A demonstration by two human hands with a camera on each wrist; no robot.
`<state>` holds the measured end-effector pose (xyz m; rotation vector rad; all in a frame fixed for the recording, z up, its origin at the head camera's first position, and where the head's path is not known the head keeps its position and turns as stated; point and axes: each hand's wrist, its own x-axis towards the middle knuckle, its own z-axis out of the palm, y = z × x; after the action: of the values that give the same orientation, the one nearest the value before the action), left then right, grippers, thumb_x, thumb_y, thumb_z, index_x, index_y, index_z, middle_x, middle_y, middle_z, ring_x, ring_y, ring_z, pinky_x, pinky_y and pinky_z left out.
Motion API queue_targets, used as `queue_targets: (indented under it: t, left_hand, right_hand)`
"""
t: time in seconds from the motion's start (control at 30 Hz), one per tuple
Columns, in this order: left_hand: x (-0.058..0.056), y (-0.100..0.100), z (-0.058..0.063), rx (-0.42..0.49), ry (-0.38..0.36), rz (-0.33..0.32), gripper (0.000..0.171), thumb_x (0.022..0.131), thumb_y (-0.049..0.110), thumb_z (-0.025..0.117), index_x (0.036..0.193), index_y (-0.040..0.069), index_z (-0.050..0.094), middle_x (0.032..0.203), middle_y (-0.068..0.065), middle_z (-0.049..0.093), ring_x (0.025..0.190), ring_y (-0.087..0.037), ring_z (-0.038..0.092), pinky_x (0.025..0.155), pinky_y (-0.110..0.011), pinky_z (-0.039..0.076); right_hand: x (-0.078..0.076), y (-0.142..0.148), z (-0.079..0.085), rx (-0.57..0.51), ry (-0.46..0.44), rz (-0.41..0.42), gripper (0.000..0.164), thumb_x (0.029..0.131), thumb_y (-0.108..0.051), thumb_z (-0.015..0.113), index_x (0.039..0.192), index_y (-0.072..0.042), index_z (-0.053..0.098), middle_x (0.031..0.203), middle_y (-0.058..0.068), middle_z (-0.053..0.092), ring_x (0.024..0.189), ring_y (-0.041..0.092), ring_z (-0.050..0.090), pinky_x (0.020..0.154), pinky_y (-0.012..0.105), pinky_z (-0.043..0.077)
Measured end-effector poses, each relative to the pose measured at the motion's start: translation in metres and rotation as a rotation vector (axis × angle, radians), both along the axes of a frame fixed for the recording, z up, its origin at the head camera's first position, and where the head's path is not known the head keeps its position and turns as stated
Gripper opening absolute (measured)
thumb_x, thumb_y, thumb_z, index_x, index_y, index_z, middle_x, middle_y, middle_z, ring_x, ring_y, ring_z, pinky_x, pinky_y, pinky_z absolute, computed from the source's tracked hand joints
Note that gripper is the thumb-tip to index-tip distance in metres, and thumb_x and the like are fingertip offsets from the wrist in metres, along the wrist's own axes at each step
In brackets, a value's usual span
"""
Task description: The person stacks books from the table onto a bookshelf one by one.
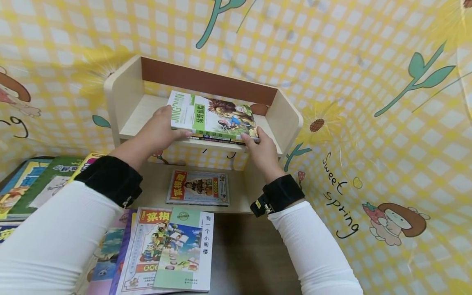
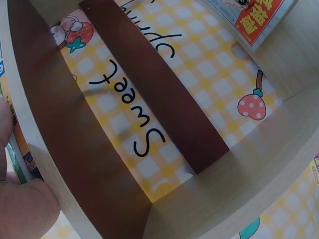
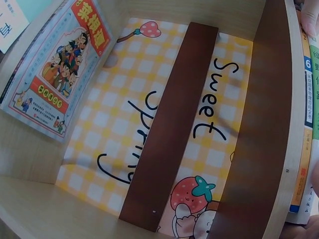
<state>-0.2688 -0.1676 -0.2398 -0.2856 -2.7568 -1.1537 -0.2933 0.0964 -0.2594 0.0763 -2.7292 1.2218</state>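
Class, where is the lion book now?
Head view, upper centre: the lion book is at the upper shelf, held between left hand and right hand.

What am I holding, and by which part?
Your left hand and right hand hold a green-and-white rectangular paper book with a lion cover by opposite ends, near its spine; any grip on the yellow-blue-spined book beneath is unclear.

Surface finishes: the shelf unit shows smooth, pale boards with a matt, wood-like grain; its brown back rail is smooth, with a dull sheen. The upper book and lower book have smooth printed paper covers. The checked hanging looks like matt, softly rippled cloth. The wristbands are matt black fabric; the white sleeves are finely wrinkled cloth. The dark tabletop appears wood-like.
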Motion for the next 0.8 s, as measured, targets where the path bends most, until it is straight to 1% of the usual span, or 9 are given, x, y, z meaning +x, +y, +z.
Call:
queue_targets:
  t: [0.13, 0.27, 0.37, 0.5, 0.63, 0.67, 0.73, 0.8]
  left_hand:
    - [-0.002, 0.0, 0.001, -0.005, 0.01, 0.002, 0.067, 0.092, 0.027, 0.067, 0.138, -0.009, 0.034, 0.134, -0.03, 0.035, 0.122, -0.043, 0.037, 0.106, -0.056, 0.03]
    - [-0.003, 0.0, 0.0, -0.009, 0.004, 0.007, 0.068, 0.092, 0.028, 0.066, 0.138, -0.009, 0.033, 0.131, -0.029, 0.037, 0.12, -0.042, 0.039, 0.105, -0.056, 0.031]
    - [-0.003, -0.001, 0.0, -0.02, -0.005, 0.013, 0.071, 0.092, 0.029, 0.066, 0.139, -0.01, 0.031, 0.134, -0.03, 0.035, 0.121, -0.042, 0.037, 0.106, -0.055, 0.031]
    - [-0.004, -0.001, 0.0, -0.034, -0.007, 0.015, 0.074, 0.092, 0.03, 0.066, 0.142, -0.01, 0.028, 0.141, -0.032, 0.03, 0.128, -0.044, 0.032, 0.109, -0.055, 0.027]
    - [-0.004, -0.001, -0.002, -0.019, 0.011, 0.015, 0.073, 0.092, 0.029, 0.067, 0.143, -0.007, 0.029, 0.14, -0.03, 0.033, 0.13, -0.044, 0.031, 0.11, -0.056, 0.026]
    - [-0.003, -0.001, -0.003, -0.016, 0.008, 0.023, 0.078, 0.092, 0.031, 0.066, 0.146, -0.007, 0.025, 0.143, -0.031, 0.03, 0.132, -0.045, 0.029, 0.111, -0.056, 0.025]
    - [0.0, 0.0, -0.005, 0.001, 0.028, 0.041, 0.083, 0.091, 0.032, 0.067, 0.149, -0.005, 0.019, 0.145, -0.031, 0.027, 0.134, -0.045, 0.027, 0.111, -0.057, 0.025]
    - [0.005, 0.001, -0.01, -0.009, 0.049, 0.074, 0.093, 0.091, 0.034, 0.067, 0.152, -0.003, 0.007, 0.152, -0.031, 0.015, 0.139, -0.046, 0.019, 0.112, -0.058, 0.022]
  right_hand:
    - [-0.001, -0.001, 0.0, 0.006, 0.003, -0.013, 0.076, 0.095, -0.052, 0.051, 0.154, -0.012, 0.025, 0.157, 0.008, 0.028, 0.144, 0.026, 0.026, 0.115, 0.04, 0.026]
    - [-0.001, -0.002, -0.002, -0.002, 0.004, -0.018, 0.076, 0.095, -0.053, 0.051, 0.154, -0.013, 0.024, 0.157, 0.008, 0.028, 0.144, 0.024, 0.026, 0.115, 0.04, 0.026]
    - [0.0, -0.003, -0.003, -0.006, 0.011, -0.028, 0.077, 0.094, -0.054, 0.051, 0.154, -0.013, 0.026, 0.157, 0.008, 0.029, 0.144, 0.024, 0.027, 0.115, 0.04, 0.027]
    - [0.001, -0.004, -0.002, -0.01, 0.018, -0.04, 0.077, 0.093, -0.055, 0.052, 0.153, -0.013, 0.027, 0.156, 0.008, 0.031, 0.143, 0.024, 0.028, 0.115, 0.04, 0.028]
    - [0.002, -0.003, -0.003, -0.003, 0.022, -0.028, 0.078, 0.094, -0.055, 0.05, 0.154, -0.012, 0.025, 0.157, 0.008, 0.029, 0.144, 0.025, 0.027, 0.115, 0.041, 0.026]
    - [0.003, -0.003, -0.003, 0.003, 0.023, -0.024, 0.078, 0.094, -0.056, 0.049, 0.154, -0.013, 0.023, 0.157, 0.008, 0.028, 0.145, 0.026, 0.024, 0.116, 0.042, 0.024]
    - [0.005, -0.001, -0.005, 0.019, 0.047, -0.008, 0.079, 0.095, -0.056, 0.048, 0.155, -0.011, 0.02, 0.158, 0.009, 0.026, 0.145, 0.027, 0.022, 0.118, 0.044, 0.016]
    - [0.009, 0.001, -0.009, 0.043, 0.085, -0.006, 0.081, 0.095, -0.056, 0.047, 0.155, -0.01, 0.017, 0.158, 0.01, 0.024, 0.146, 0.027, 0.019, 0.119, 0.046, 0.009]
